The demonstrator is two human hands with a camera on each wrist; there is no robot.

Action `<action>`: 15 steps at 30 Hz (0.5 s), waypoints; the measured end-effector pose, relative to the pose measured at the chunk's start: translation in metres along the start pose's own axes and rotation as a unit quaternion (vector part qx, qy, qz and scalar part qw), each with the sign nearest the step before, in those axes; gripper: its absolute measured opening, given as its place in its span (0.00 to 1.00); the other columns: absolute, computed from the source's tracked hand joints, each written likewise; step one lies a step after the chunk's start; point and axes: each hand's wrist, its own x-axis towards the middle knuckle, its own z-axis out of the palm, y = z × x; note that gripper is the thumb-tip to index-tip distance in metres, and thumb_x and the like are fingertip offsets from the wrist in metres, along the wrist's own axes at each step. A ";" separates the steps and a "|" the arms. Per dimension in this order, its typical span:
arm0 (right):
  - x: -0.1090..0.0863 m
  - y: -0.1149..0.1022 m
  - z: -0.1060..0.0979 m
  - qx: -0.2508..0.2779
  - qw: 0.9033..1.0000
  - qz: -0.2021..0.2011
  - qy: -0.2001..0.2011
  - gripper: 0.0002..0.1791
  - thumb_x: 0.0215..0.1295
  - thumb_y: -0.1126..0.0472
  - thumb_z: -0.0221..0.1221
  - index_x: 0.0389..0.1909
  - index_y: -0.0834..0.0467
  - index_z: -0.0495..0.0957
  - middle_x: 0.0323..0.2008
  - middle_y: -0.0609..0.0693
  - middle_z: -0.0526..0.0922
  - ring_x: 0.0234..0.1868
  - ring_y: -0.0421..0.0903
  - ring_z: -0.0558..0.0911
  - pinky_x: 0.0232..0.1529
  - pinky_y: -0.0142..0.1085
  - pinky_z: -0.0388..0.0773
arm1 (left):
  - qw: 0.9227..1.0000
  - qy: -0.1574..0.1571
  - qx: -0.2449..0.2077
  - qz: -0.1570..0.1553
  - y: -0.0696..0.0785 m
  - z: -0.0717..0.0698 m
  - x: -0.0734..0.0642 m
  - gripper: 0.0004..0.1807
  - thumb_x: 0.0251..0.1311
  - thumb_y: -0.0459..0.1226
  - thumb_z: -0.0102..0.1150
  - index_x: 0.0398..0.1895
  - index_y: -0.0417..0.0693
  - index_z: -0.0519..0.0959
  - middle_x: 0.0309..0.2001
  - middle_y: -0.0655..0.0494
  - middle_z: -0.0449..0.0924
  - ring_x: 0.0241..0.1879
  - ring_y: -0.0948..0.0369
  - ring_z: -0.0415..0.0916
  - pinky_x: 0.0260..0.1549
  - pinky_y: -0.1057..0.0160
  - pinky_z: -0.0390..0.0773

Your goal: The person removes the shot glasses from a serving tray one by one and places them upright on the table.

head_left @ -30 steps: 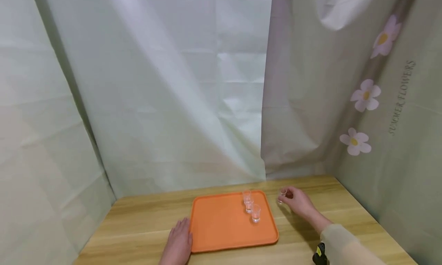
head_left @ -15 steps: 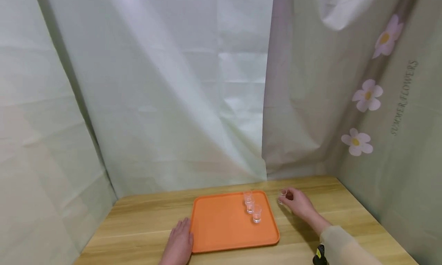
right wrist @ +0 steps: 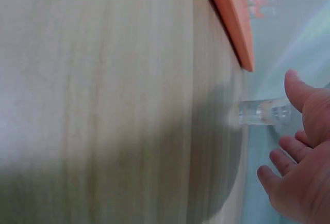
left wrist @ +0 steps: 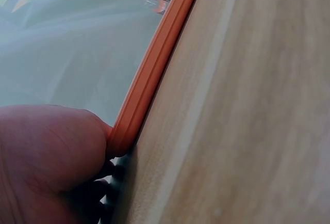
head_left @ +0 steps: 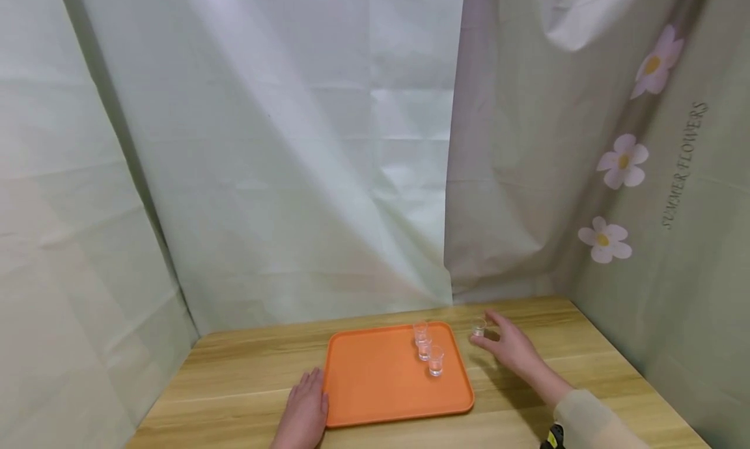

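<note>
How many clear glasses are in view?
4: the far glass, middle glass and near glass on the right of the orange tray, and a fourth glass on the wooden table beside the right hand. Others could be hidden behind these.

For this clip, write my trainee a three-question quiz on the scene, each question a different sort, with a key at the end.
1. How many clear cups are on the orange tray?
2. True or false: the left hand is holding a cup.
3. Where is the lone cup beside the right hand?
A) On the tray
B) Right of the tray
C) Left of the tray

Key: 1. Three. 2. False; it rests against the tray's left edge. 3. B.
</note>
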 end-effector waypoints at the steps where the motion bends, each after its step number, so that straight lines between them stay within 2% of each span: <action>1: -0.001 -0.001 -0.001 -0.002 1.000 -0.004 0.002 0.49 0.74 0.47 0.72 0.83 0.69 0.61 0.77 0.73 0.69 0.77 0.76 0.67 0.76 0.72 0.63 | 1.000 -0.003 -0.002 0.000 0.001 -0.001 0.000 0.25 0.74 0.29 0.60 0.68 0.20 0.74 0.69 0.23 0.76 0.71 0.25 0.70 0.69 0.23 0.67; 7: -0.007 -0.009 -0.006 -0.008 0.999 -0.030 0.008 0.50 0.73 0.49 0.73 0.84 0.67 0.60 0.80 0.74 0.65 0.78 0.77 0.65 0.77 0.72 0.62 | 1.000 0.002 -0.005 0.004 0.001 -0.001 0.000 0.24 0.76 0.29 0.57 0.69 0.19 0.74 0.68 0.22 0.75 0.70 0.24 0.70 0.69 0.23 0.67; 15: -0.016 -0.022 -0.006 -0.009 0.998 -0.068 0.014 0.50 0.73 0.50 0.74 0.85 0.66 0.59 0.81 0.72 0.63 0.79 0.75 0.65 0.78 0.70 0.62 | 1.000 0.003 0.005 0.008 -0.002 0.001 0.001 0.26 0.71 0.28 0.62 0.67 0.19 0.75 0.68 0.22 0.76 0.69 0.25 0.71 0.68 0.23 0.69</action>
